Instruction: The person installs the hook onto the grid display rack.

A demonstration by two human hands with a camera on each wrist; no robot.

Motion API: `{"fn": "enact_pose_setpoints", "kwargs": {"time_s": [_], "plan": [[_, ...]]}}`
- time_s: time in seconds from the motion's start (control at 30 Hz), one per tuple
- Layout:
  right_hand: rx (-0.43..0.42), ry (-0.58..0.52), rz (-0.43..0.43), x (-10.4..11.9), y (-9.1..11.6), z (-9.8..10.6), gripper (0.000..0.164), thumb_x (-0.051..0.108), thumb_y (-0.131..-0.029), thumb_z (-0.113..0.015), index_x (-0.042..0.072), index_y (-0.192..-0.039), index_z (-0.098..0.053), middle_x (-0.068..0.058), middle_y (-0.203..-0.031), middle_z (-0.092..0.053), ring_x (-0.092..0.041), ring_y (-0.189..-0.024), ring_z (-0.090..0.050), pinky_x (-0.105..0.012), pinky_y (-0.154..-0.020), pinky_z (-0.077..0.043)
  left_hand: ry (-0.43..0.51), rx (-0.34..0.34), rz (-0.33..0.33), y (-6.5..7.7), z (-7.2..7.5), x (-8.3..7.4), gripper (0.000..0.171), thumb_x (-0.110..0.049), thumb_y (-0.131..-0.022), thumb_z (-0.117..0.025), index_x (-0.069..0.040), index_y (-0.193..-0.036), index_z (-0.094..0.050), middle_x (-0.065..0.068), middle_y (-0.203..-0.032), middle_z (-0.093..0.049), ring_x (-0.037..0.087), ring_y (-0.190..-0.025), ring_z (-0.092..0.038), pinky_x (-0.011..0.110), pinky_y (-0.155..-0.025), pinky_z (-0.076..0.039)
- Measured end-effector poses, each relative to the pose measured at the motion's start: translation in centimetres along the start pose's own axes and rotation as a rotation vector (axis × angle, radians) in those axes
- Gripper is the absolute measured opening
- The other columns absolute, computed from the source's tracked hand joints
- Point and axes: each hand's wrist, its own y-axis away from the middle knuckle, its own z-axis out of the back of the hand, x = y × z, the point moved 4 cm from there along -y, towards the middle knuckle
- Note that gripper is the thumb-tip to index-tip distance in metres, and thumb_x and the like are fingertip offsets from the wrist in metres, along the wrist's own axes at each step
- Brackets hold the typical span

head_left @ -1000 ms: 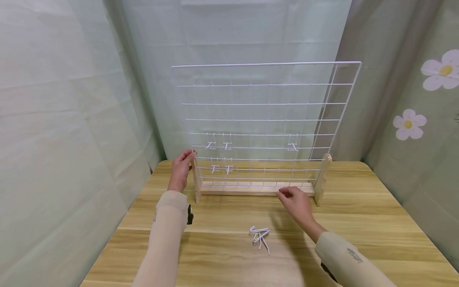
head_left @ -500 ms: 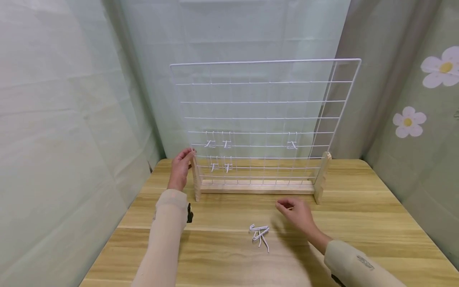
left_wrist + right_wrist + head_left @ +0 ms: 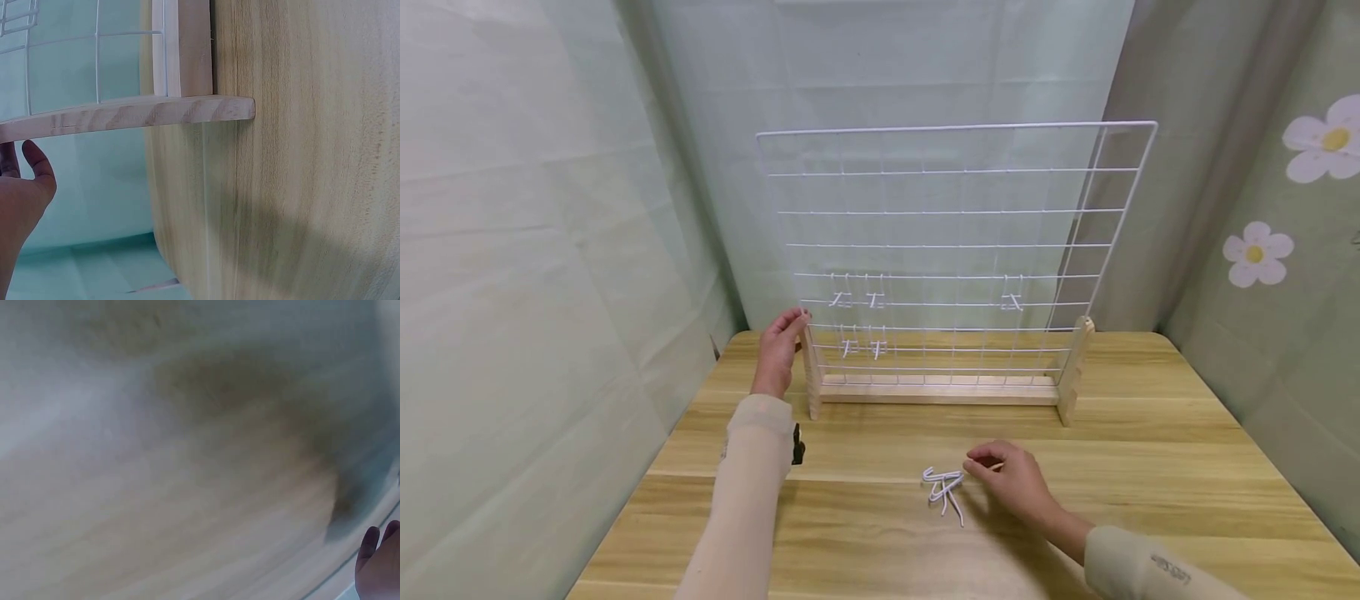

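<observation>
A white wire grid (image 3: pixel 955 212) stands upright in a light wooden stand (image 3: pixel 940 398). With fingertips and thumb at the top of the left wooden upright (image 3: pixel 125 119), my left hand (image 3: pixel 777 354) holds the stand. My right hand (image 3: pixel 1018 483), fingers loosely bent and nothing between them, is just right of a small pile of white wire hooks (image 3: pixel 945 492) on the table. Several similar hooks hang on the grid: a pair at upper left (image 3: pixel 874 300), a pair below (image 3: pixel 877 346) and one hook at right (image 3: pixel 1012 300). The right wrist view is blurred, with my hand at its lower right corner.
The wood-grain table (image 3: pixel 865 542) reaches back past the stand and has rounded far corners. Pale green cloth (image 3: pixel 550 250) hangs behind and on the left; flower-printed cloth (image 3: pixel 1255 350) hangs on the right.
My right hand has come away from the stand's base bar, down and slightly left toward the loose hooks. The left hand has stayed at the upright.
</observation>
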Motion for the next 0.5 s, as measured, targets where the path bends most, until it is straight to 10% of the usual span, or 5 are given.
{"fn": "enact_pose_setpoints", "kwargs": {"time_s": [0.5], "plan": [[0.05, 0.114, -0.015, -0.3, 2.5, -1.8, 0.011, 0.022, -0.079, -0.084, 0.024, -0.083, -0.075, 0.014, -0.086, -0.065, -0.006, -0.076, -0.057, -0.024, -0.067, -0.047, -0.002, 0.008, 0.0, 0.2, 0.0, 0.0, 0.03, -0.028, -0.099, -0.063, -0.008, -0.121, -0.06, 0.002, -0.123, -0.06, 0.017, -0.117, -0.049, 0.042, -0.108, -0.036]]}}
